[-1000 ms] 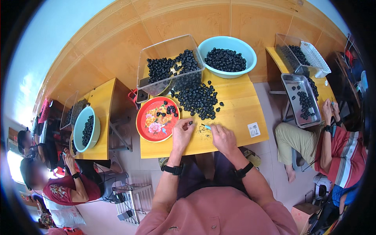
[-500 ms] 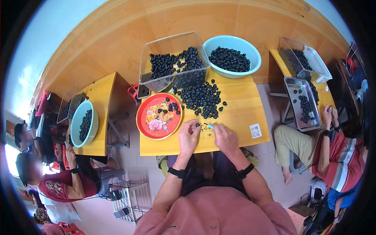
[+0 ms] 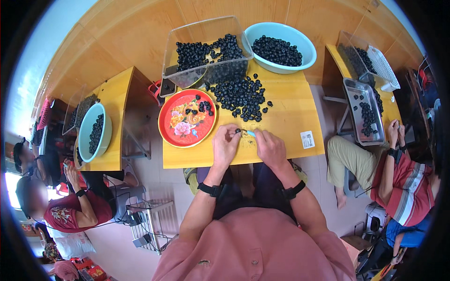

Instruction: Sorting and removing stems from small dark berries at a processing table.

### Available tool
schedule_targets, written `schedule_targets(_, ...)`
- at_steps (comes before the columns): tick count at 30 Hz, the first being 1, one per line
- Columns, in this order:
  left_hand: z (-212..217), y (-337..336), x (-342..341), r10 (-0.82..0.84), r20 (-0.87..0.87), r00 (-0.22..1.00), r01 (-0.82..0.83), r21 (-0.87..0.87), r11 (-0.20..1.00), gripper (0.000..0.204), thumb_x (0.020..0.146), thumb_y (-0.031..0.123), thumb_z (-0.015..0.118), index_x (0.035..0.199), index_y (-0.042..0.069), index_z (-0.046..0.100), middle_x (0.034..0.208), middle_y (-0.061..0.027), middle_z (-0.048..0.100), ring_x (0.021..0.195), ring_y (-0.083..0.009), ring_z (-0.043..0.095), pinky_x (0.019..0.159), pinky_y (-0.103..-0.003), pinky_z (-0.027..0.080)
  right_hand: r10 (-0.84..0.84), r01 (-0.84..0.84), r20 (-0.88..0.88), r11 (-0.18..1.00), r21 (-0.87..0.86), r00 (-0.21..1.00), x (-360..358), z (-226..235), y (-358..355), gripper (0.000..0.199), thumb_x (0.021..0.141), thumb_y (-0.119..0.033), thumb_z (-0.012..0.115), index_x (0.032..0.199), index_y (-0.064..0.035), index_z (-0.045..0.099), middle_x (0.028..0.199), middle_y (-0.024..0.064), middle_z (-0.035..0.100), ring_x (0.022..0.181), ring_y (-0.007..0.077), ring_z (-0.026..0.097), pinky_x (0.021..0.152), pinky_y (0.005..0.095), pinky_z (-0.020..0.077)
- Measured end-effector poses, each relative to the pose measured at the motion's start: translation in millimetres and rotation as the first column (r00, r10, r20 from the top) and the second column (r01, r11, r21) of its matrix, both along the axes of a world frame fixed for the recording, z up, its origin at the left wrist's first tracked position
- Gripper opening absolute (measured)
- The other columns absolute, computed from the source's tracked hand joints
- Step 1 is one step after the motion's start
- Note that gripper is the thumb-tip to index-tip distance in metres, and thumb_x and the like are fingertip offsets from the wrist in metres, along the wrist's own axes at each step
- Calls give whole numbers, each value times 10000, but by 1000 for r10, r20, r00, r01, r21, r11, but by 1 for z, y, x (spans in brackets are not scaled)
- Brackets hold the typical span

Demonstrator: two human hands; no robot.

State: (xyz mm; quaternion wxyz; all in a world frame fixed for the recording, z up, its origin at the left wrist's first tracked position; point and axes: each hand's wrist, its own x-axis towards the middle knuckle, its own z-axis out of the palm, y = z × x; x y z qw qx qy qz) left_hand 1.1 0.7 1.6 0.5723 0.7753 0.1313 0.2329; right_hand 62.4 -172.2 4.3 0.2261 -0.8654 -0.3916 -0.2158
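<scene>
Where bare desk [image 3: 286,117] remains, both hands [image 3: 248,140].

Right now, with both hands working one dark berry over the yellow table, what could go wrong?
The left hand pinches a dark berry while the right hand holds a small light-blue tool close to those fingers; a slip could nick them. The loose berry pile lies unfenced on the table, so berries might roll off.
</scene>
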Motion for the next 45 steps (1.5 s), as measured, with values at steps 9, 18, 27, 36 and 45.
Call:
schedule_targets(9,-4,-2,1,-34,-29,999,33,-51,998,321,873,-76,778,1161,-3,656,931,-48,690,810,-101,659,745,-254,561,33,-33,28,999,-18,999,-1,0,2,184,892,-102,634,1059,-38,679,791,64,608,701,223,669,583,359,547)
schedule_targets(18,-7,-1,2,-48,-41,998,47,-29,998,292,853,-65,802,1110,6,682,944,-52,690,830,-98,658,760,-257,565,35,-36,-23,998,-53,999,-1,4,2,178,891,-101,629,1049,-35,676,804,71,624,708,231,679,605,363,565)
schedule_targets(27,-11,9,0,-116,-103,988,89,-231,969,283,890,-70,782,1107,8,619,962,-14,682,859,-77,662,818,-238,547,56,-57,-53,998,-17,997,1,4,4,150,897,-88,621,1030,-40,670,805,84,649,726,247,698,606,387,573)
schedule_targets(36,-12,11,-1,-87,41,995,96,-394,914,275,911,-79,757,1164,-20,670,987,-29,670,860,-82,678,818,-230,555,-18,16,-58,999,-38,998,1,1,4,164,897,-79,617,1044,-35,674,804,92,647,702,260,697,604,395,579)
schedule_targets(45,-8,10,-3,-98,50,994,107,-247,963,121,922,-75,748,1033,-30,736,1024,-7,611,924,-70,642,811,-229,535,-22,21,-60,1000,-14,998,0,-1,3,166,911,-87,610,1054,-46,682,794,90,635,694,262,694,590,398,567)
